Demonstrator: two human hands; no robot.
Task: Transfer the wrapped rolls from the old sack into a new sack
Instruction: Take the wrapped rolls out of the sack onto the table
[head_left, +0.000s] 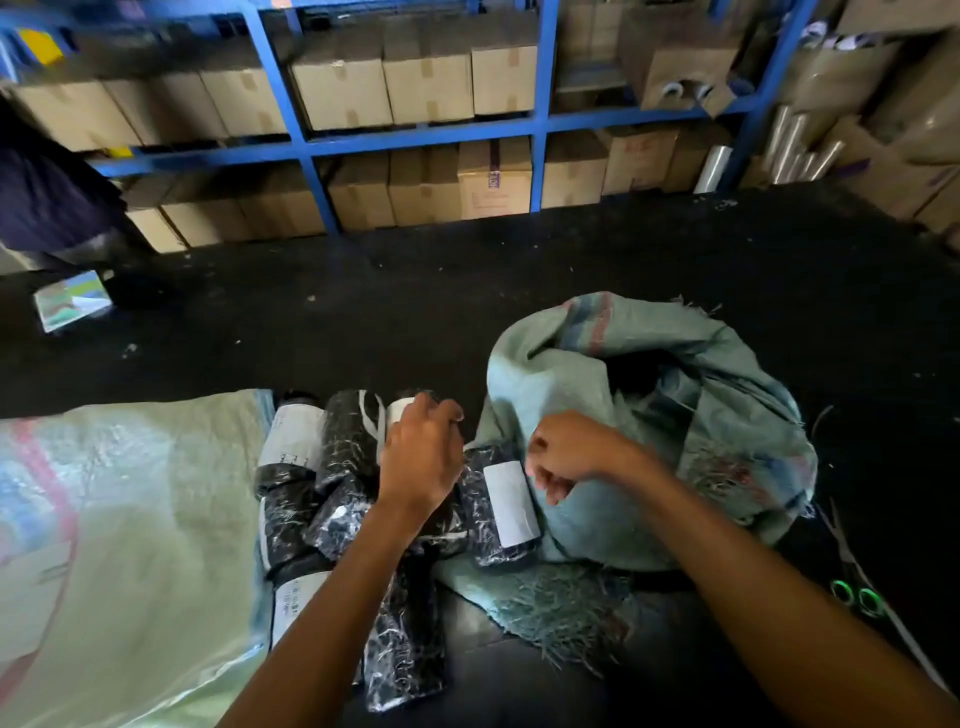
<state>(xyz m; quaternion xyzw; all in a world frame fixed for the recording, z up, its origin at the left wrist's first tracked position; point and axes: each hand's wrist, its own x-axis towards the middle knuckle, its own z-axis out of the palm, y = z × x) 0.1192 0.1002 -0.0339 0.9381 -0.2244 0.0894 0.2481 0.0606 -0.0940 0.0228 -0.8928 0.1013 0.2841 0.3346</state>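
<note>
A: Where are our hands?
B: Our left hand (421, 457) curls its fingers over a wrapped roll (400, 415) in the pile on the floor (467, 270).
A: And the right hand (566, 452)?
B: Fingers bunched, pinching the old sack (727, 395) (frayed rim); the new sack (130, 545) lies by the left edge.

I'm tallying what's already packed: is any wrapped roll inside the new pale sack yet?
No: the wrapped rolls lie piled on the floor beside the flat new sack.

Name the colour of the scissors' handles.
Green, on the scissors lying right of the old sack; head view.
</note>
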